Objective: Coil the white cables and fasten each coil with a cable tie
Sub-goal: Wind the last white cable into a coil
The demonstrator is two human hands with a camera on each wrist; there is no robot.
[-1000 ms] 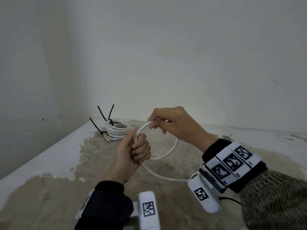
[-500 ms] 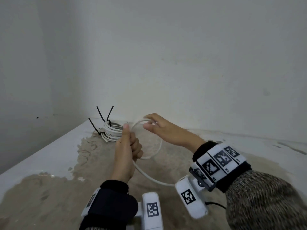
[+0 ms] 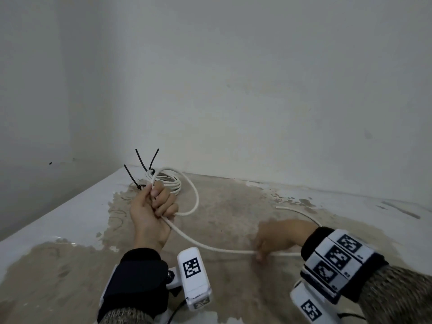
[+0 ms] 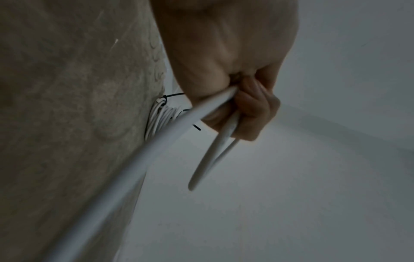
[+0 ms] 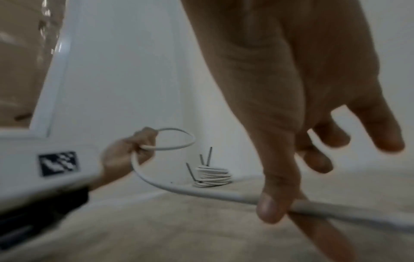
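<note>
A white cable (image 3: 205, 246) lies partly looped on the worn table (image 3: 70, 213). My left hand (image 3: 159, 204) grips one loop (image 3: 197, 195) of it in a fist, raised above the table; in the left wrist view the fingers (image 4: 253, 109) curl round two strands. From that fist the cable runs to my right hand (image 3: 260, 254), which pinches it low between thumb (image 5: 268, 207) and forefinger. Past the right hand the cable curves back to its free end (image 3: 279, 207). A finished coil (image 3: 171, 183) with black cable ties (image 3: 140, 160) sits in the far left corner.
Walls close the table at the back and on the left, meeting just behind the finished coil (image 5: 212, 177). The table's bare beige patch (image 3: 233, 206) spreads between my hands, with white painted margins on the left and far right.
My right hand has let go of the loop beside the left hand and moved down and right along the cable to pinch it near the table. The left hand holds the loop alone.
</note>
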